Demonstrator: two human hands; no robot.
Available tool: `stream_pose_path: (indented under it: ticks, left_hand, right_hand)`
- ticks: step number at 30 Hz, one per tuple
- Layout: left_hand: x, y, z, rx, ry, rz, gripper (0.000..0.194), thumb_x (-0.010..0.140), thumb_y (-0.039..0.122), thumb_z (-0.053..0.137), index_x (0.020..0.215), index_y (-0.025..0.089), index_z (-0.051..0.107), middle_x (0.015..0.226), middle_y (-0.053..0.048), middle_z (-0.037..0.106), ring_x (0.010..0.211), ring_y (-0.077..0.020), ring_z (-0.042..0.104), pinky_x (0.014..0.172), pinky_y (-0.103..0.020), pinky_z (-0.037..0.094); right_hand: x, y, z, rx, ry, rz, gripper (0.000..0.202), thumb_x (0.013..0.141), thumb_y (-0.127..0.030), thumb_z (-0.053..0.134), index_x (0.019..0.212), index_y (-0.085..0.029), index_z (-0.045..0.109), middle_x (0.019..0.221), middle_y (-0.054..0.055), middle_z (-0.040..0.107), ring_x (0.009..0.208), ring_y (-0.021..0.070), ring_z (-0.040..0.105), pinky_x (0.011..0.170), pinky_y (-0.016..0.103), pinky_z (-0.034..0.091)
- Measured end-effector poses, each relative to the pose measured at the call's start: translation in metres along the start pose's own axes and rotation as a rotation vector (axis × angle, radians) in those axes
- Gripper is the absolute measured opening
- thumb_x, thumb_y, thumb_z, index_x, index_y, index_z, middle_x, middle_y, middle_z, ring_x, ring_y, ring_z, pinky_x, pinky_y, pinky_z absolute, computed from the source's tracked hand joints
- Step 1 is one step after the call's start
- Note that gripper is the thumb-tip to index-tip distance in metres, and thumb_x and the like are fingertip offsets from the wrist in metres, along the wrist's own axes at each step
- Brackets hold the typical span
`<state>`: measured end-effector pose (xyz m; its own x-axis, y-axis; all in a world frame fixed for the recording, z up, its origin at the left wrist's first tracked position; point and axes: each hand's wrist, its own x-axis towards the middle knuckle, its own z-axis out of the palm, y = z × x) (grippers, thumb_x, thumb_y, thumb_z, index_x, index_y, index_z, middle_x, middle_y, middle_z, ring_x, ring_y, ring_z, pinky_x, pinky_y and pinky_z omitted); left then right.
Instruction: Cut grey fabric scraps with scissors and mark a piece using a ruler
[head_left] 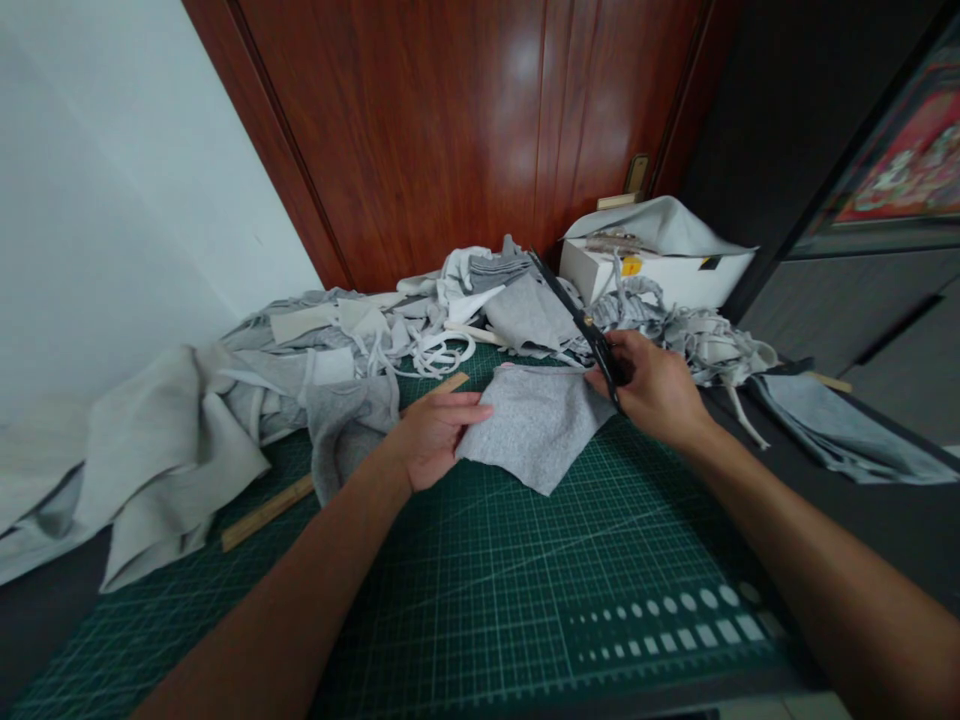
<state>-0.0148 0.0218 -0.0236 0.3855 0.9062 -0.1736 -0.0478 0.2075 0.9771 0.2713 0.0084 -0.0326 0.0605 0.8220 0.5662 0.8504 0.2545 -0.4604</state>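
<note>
A piece of grey fabric [536, 425] is held just over the green cutting mat [480, 600]. My left hand [431, 435] pinches its left edge, thumb beneath and fingers on top. In my right hand [652, 390] is a pair of black scissors [574, 315], gripped by the handles. Their blades point up and away, toward the heap at the back, and look closed together. The right fingertips also lie against the fabric's upper right corner; whether they pinch it I cannot tell.
A wooden ruler [270, 510] lies on the mat, partly under cloth. Heaped fabric scraps [360, 330] line the back, with pale cloth [172, 440] on the left. A white box [660, 275] stands back right, near tangled strips [712, 340] and folded grey cloth [847, 425]. Behind is a wooden door [450, 130].
</note>
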Motion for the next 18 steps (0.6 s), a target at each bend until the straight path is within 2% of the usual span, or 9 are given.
stream_pose_path:
  ticks: [2,5,8,13,16,18]
  left_hand:
    - [-0.0014,-0.0018,0.0001,-0.079,-0.060,-0.055,0.028,0.064,0.016,0.087,0.088,0.013,0.073,0.090,-0.010,0.073,0.088,-0.0243,0.068,0.086,-0.039,0.053]
    - [-0.0029,-0.0025,0.0020,-0.155,-0.116,-0.029,0.050,0.059,0.009,0.089,0.106,0.018,0.074,0.094,-0.005,0.073,0.093,-0.0238,0.068,0.088,-0.037,0.052]
    - [-0.0035,-0.0011,0.0054,-0.165,-0.134,-0.025,0.053,0.062,0.014,0.091,0.112,0.019,0.073,0.095,-0.005,0.073,0.095,-0.0239,0.069,0.088,-0.036,0.052]
    - [-0.0022,-0.0010,0.0079,-0.215,-0.090,0.000,0.032,0.081,0.034,0.084,0.108,0.020,0.074,0.099,-0.007,0.074,0.098,-0.0234,0.068,0.092,-0.036,0.051]
    - [-0.0018,-0.0033,0.0054,-0.134,-0.053,-0.032,0.025,0.079,0.035,0.086,0.090,0.018,0.072,0.094,-0.006,0.070,0.092,-0.0211,0.064,0.090,-0.036,0.051]
    - [-0.0020,-0.0048,0.0031,-0.085,-0.035,-0.036,0.029,0.076,0.035,0.088,0.076,0.017,0.066,0.085,-0.005,0.066,0.085,-0.0187,0.061,0.088,-0.036,0.050]
  right_hand:
    - [0.0002,0.0011,0.0004,-0.033,0.008,-0.017,0.046,0.086,-0.034,0.071,0.128,-0.016,0.066,0.106,0.015,0.082,0.093,0.0340,0.078,0.081,0.043,0.060]
    - [0.0002,0.0033,0.0011,-0.059,0.022,-0.019,0.047,0.086,-0.033,0.070,0.129,-0.016,0.066,0.107,0.015,0.082,0.093,0.0337,0.078,0.081,0.042,0.060]
    - [-0.0004,0.0048,0.0022,-0.057,0.022,-0.009,0.047,0.087,-0.036,0.070,0.129,-0.014,0.065,0.106,0.016,0.081,0.091,0.0343,0.078,0.079,0.042,0.060]
    - [-0.0016,0.0062,0.0048,-0.058,0.033,-0.029,0.048,0.087,-0.035,0.069,0.129,-0.012,0.065,0.108,0.019,0.081,0.092,0.0360,0.078,0.081,0.045,0.060]
    - [-0.0014,0.0073,0.0054,-0.057,0.040,-0.023,0.048,0.087,-0.034,0.070,0.129,-0.012,0.065,0.109,0.019,0.081,0.093,0.0360,0.079,0.082,0.045,0.060]
    - [-0.0010,0.0080,0.0052,-0.053,0.048,0.001,0.047,0.086,-0.034,0.071,0.128,-0.013,0.066,0.108,0.018,0.082,0.093,0.0365,0.079,0.082,0.045,0.060]
